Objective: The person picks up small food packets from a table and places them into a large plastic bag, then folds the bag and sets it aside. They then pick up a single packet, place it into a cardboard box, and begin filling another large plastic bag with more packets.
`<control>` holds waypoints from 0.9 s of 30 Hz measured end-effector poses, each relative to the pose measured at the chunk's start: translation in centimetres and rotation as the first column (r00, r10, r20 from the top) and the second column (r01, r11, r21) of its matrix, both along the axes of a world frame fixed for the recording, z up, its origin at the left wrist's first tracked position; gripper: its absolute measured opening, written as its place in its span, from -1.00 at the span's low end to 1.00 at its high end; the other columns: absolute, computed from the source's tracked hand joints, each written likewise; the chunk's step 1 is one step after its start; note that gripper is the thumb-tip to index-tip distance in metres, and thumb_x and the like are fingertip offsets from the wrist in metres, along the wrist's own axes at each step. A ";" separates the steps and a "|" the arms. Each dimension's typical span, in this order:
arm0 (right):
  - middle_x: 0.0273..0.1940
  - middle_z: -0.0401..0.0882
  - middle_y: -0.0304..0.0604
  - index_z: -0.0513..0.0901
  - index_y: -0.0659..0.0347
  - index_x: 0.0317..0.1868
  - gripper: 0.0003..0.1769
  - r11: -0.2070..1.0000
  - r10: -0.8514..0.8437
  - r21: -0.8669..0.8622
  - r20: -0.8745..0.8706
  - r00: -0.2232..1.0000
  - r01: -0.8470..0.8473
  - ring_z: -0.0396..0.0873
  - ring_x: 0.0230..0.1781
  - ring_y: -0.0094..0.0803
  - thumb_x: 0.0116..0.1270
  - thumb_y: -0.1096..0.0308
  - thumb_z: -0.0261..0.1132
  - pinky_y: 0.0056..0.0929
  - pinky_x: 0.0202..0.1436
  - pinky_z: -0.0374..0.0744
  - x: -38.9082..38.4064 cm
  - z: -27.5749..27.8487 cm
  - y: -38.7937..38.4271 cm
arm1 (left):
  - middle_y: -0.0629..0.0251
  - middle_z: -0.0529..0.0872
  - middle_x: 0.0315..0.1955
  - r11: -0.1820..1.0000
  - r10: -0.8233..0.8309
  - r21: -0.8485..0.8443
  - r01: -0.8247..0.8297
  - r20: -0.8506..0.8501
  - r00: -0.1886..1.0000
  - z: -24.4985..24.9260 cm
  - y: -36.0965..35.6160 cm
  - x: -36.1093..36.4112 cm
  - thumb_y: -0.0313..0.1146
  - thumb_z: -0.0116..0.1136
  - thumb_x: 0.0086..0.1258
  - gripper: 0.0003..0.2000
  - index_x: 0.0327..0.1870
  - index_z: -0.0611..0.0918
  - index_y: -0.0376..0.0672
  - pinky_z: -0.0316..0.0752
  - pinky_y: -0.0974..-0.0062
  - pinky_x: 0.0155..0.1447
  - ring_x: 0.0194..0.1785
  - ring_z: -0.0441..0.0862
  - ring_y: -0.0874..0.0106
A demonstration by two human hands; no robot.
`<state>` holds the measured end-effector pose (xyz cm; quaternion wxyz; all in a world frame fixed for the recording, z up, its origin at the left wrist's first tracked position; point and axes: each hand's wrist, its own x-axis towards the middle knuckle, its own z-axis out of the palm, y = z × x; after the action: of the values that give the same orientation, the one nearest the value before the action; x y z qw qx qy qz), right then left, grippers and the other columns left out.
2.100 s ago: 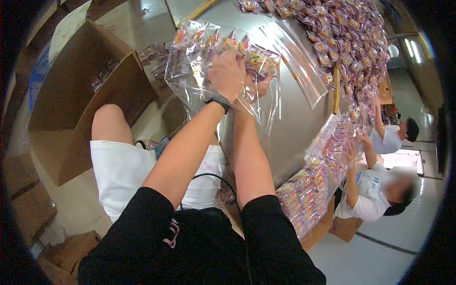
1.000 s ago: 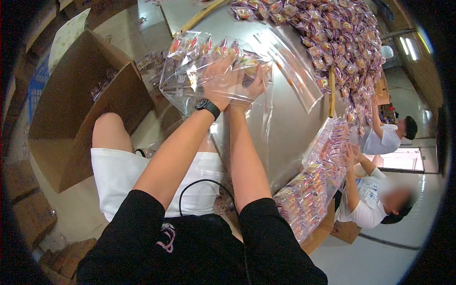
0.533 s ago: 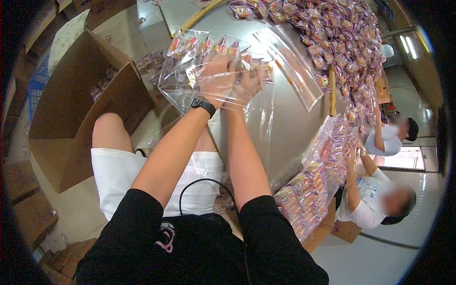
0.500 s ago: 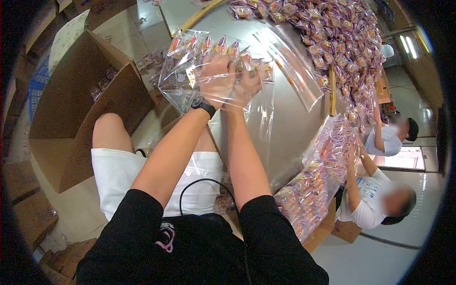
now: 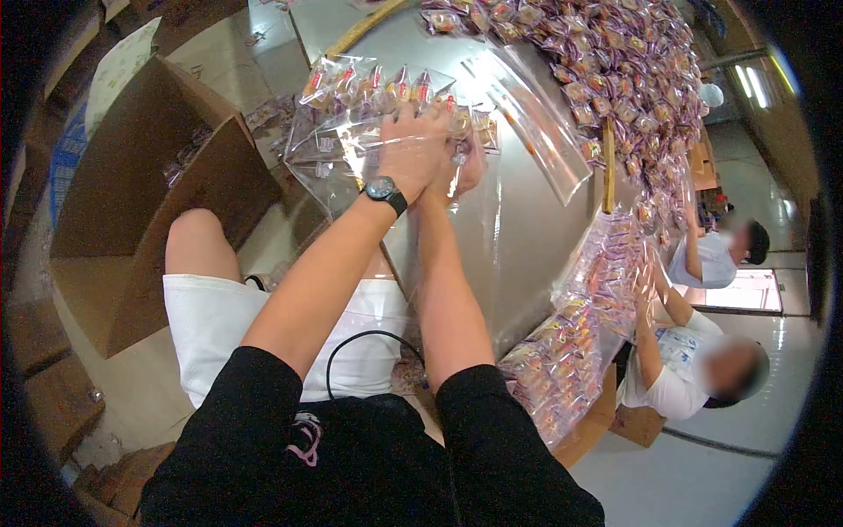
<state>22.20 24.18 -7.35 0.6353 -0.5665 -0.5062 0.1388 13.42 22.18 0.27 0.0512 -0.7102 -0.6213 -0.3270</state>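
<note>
A large clear plastic bag (image 5: 338, 189) is spread over the near edge of the metal table. Inside it, a row of small wrapped snacks (image 5: 402, 83) stands side by side along the far end. My left hand (image 5: 411, 145), with a black watch on the wrist, is in the bag, its fingers stretched over the snacks and touching them. Close against it, my right hand (image 5: 470, 167) is beside the right end of the row. Its fingers are mostly hidden by the left hand, the snacks and glare on the plastic.
More flat clear bags (image 5: 536, 123) lie on the table (image 5: 536, 237). A big heap of wrapped snacks (image 5: 623, 70) is behind a wooden strip (image 5: 608, 167). Filled bags (image 5: 562, 360) are at right near two co-workers. An open cardboard box (image 5: 132, 290) stands left.
My left hand has shifted slightly right and turned, showing the watch face. My right hand has moved slightly down and is now partly behind the left. The row of snacks stays in the bag.
</note>
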 end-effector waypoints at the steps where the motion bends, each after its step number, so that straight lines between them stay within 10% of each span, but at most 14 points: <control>1: 0.20 0.70 0.01 0.73 0.32 0.11 -0.67 1.000 0.016 0.020 0.009 1.000 -0.016 0.54 0.33 -0.08 0.47 0.29 0.30 -0.18 0.34 0.53 -0.1 0.3 -0.3 | 0.38 0.75 0.14 0.998 0.002 -0.067 -0.003 -0.022 1.000 0.6 -0.2 0.0 -0.06 0.36 0.31 -0.50 0.27 0.67 0.02 0.54 0.09 0.14 0.21 0.65 0.16; 8: 0.12 0.75 -0.03 0.72 0.40 0.06 -0.72 0.997 -0.028 0.074 -0.029 0.999 0.031 0.69 0.07 -0.33 0.34 0.56 0.34 -0.34 0.22 0.61 -0.8 1.1 0.0 | 0.18 0.74 0.08 0.990 -0.026 -0.142 0.023 -0.019 0.999 1.0 -0.8 0.1 -0.07 0.39 0.28 -0.36 0.41 0.57 -0.03 0.50 0.04 0.14 0.23 0.59 0.10; 10: 0.20 0.68 0.00 0.64 0.38 0.20 -0.61 0.995 -0.053 0.090 0.212 0.976 0.035 0.67 0.10 -0.31 0.36 0.59 0.30 -0.35 0.22 0.62 -0.4 0.4 0.3 | 0.20 0.74 0.09 0.998 -0.002 -0.061 0.001 -0.017 1.000 0.6 -0.7 0.2 -0.07 0.38 0.29 -0.37 0.39 0.58 -0.04 0.50 0.04 0.11 0.22 0.57 0.10; 17: 0.29 0.40 0.19 0.38 0.32 0.40 -0.47 0.987 -0.152 -0.089 -0.231 0.961 0.135 0.52 0.28 0.06 0.43 0.48 0.15 -0.06 0.30 0.57 -0.7 1.8 -0.6 | 0.21 0.69 0.20 0.979 -0.203 -0.005 0.205 0.093 0.975 -2.7 0.0 -1.1 -0.32 0.12 0.46 -0.66 0.22 0.70 -0.02 0.38 0.12 0.44 0.25 0.59 0.06; 24: 0.44 0.23 0.41 0.42 0.37 0.42 -0.43 0.947 -0.209 -0.141 0.414 0.886 0.290 0.24 0.50 0.26 0.48 0.29 0.21 0.07 0.52 0.34 0.1 0.1 0.4 | 0.28 0.66 0.11 0.993 -0.082 0.094 0.066 0.181 0.980 -0.2 -3.3 -1.2 -0.30 0.20 0.38 -0.74 0.03 0.72 -0.09 0.41 0.15 0.33 0.22 0.56 0.15; 27: 0.49 0.15 0.47 0.44 0.33 0.44 -0.39 0.955 -0.222 -0.135 0.266 0.938 0.264 0.18 0.54 0.30 0.46 0.22 0.24 0.06 0.56 0.30 -0.6 1.2 -0.6 | 0.17 0.61 0.08 0.995 -0.074 0.086 0.058 0.202 0.976 -0.6 -2.9 -1.3 -0.31 0.25 0.33 -0.66 0.12 0.67 -0.08 0.44 0.14 0.25 0.18 0.55 0.15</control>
<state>21.58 23.54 -6.15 0.5290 -0.6894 -0.4940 0.0294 12.17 19.31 -0.29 0.0040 -0.6903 -0.5859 -0.4245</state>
